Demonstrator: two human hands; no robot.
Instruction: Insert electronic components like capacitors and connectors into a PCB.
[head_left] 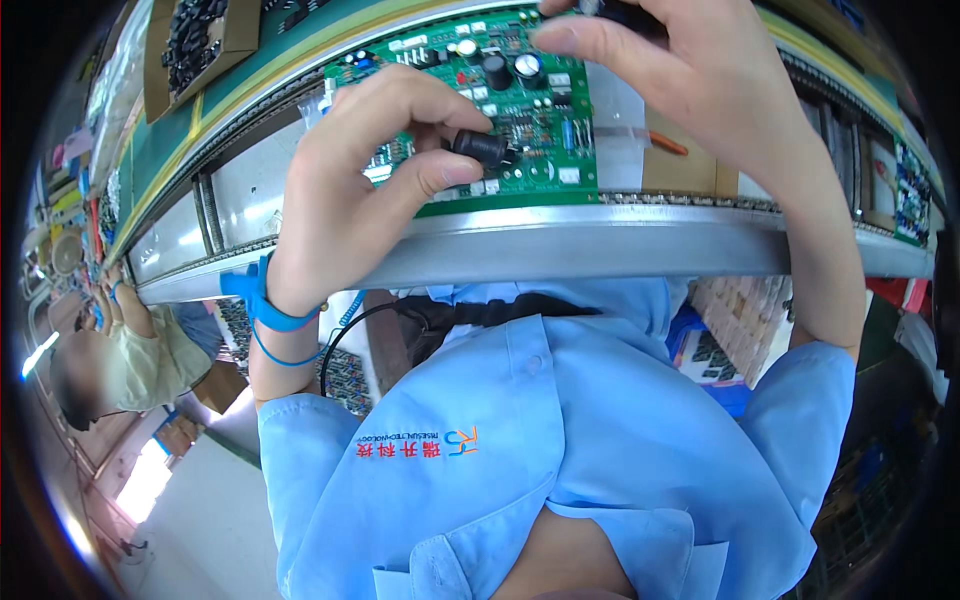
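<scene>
A green circuit board [550, 190] lies across the rails in front of me, set with several parts, among them upright round capacitors [528, 68]. My left hand [355, 185] is closed over its near part, pinching a black cylindrical capacitor [480, 148] between thumb and fingers. The capacitor is tilted on its side, its lead end pointing right, just over the board; whether the leads touch it I cannot tell. Above the board's far right corner, my right hand [700, 85] is closed on a dark cylindrical part [625, 14], cut off by the upper edge and partly hidden by the fingers.
A metal rail [480, 250] runs along the near side. At far left stands a cardboard box [240, 30] of black parts. An orange-handled tool [668, 144] lies right of the board. Another board [910, 195] sits far right. A blue wrist strap [275, 305] with a cord circles my left wrist. A person [150, 360] sits at left.
</scene>
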